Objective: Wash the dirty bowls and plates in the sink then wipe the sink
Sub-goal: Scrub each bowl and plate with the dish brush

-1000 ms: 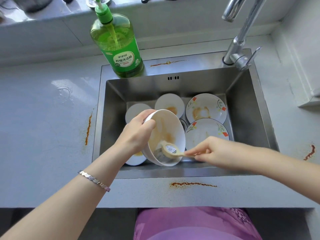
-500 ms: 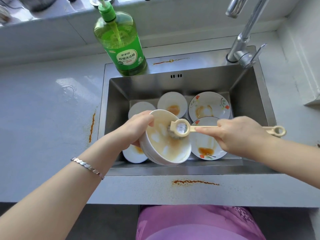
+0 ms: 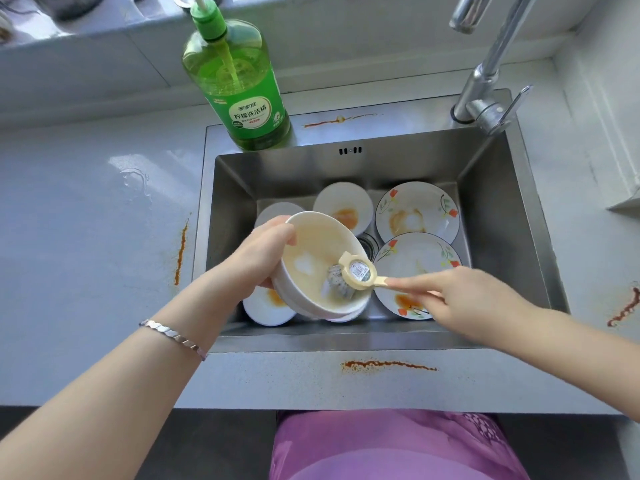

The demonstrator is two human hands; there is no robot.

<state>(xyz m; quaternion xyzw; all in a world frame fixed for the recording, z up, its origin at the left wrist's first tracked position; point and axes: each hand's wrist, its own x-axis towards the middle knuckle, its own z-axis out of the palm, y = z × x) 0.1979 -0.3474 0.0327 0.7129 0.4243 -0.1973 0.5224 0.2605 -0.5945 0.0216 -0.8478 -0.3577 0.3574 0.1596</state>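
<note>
Left hand (image 3: 258, 259) grips round white bowl (image 3: 322, 268) rim, tilted; right hand (image 3: 464, 303) pinches beige brush (image 3: 356, 271) handle, bristly head inside bowl.

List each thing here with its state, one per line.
White bowl: tilted, smeared, gripped by left hand.
Dish brush: head inside bowl, held by right hand.
Floral plates: stained, lying in sink.
Small white dishes: in sink, two visibly stained.
Faucet: no water running.
Detergent bottle: upright.

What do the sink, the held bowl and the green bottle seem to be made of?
Sink: brushed stainless steel, judging by its grey satin sheen. Bowl: probably glazed ceramic, white, thick-walled and glossy; could be melamine. Bottle: transparent plastic, since the green liquid shows through.
</note>
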